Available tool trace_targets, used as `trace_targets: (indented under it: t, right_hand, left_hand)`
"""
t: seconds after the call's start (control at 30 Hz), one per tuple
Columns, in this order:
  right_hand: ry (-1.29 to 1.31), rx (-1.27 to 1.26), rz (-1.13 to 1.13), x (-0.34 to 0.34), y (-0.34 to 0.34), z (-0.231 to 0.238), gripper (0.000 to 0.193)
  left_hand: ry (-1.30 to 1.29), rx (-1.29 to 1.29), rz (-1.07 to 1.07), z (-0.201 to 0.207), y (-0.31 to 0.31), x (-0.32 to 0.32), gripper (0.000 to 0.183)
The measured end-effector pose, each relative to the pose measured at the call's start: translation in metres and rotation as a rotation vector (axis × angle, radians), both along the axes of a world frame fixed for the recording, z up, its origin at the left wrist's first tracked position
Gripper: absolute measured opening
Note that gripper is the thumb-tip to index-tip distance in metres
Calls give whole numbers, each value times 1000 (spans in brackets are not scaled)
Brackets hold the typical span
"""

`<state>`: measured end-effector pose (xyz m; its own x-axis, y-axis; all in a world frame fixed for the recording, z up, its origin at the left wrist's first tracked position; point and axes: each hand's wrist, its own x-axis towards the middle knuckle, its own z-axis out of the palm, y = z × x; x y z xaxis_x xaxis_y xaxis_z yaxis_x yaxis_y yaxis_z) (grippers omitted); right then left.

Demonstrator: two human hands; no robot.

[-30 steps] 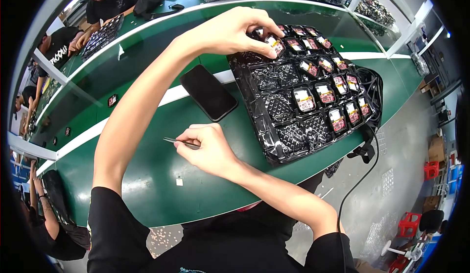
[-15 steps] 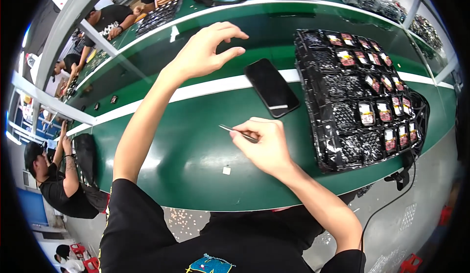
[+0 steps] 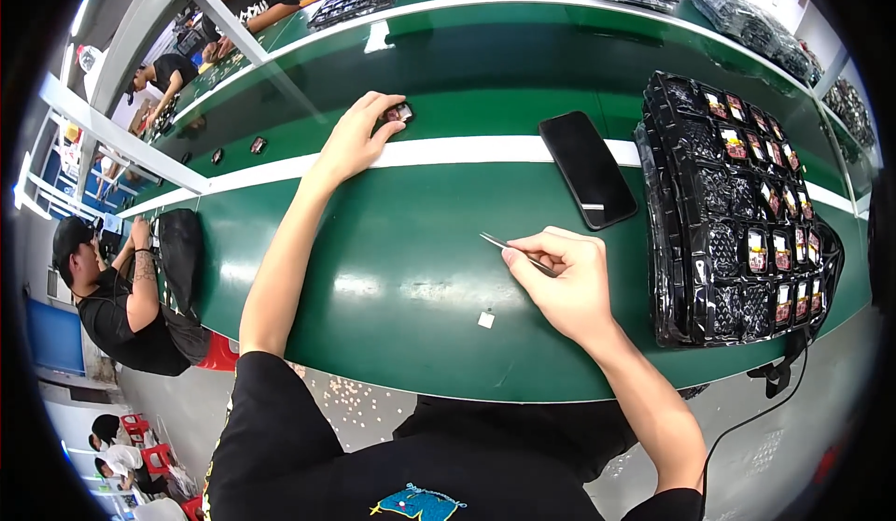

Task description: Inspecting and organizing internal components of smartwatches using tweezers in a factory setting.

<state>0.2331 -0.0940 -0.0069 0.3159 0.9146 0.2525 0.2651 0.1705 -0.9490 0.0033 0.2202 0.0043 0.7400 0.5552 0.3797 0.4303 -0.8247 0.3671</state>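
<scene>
On the green belt beyond the white rail, my left hand point(image 3: 357, 140) has its thumb and fingers closed around a small black piece with a printed face point(image 3: 399, 114). My right hand point(image 3: 569, 278) holds slim metal tweezers point(image 3: 516, 253) above the near green bench point(image 3: 392, 232), the tips pointing left. Below the tweezers lies a small pale square point(image 3: 486, 319), apart from both hands. A stack of black plastic trays point(image 3: 714, 213) stands to the right; the top one has small labelled pieces in many of its pockets, while others are bare.
A black phone point(image 3: 587, 170) rests across the white rail point(image 3: 467, 151), beside the trays. More small dark pieces point(image 3: 258, 145) lie on the belt at left. A black bag point(image 3: 179, 250) and a seated person point(image 3: 126, 306) are at the far left; other people work behind.
My left hand has come down onto the belt and closed around a small black piece. The view has shifted left, and my right hand still holds the tweezers.
</scene>
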Motion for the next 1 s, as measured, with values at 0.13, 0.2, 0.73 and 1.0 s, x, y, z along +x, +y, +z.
trace_targets:
  t: [0.13, 0.2, 0.73, 1.0]
  right_hand:
    - [54, -44, -62, 6, -1, -3, 10]
    - [88, -54, -38, 3, 1, -2, 11]
    - [88, -159, -27, 0, 1, 9, 9]
    - [27, -195, -24, -1, -2, 13, 12]
  left_hand:
    - [46, -84, -190, 16, -69, 24, 49]
    - [118, -90, -263, 16, -110, 13, 51]
    - [73, -137, -332, 4, -127, -11, 69]
    - [-10, -313, -511, -3, -111, -10, 66]
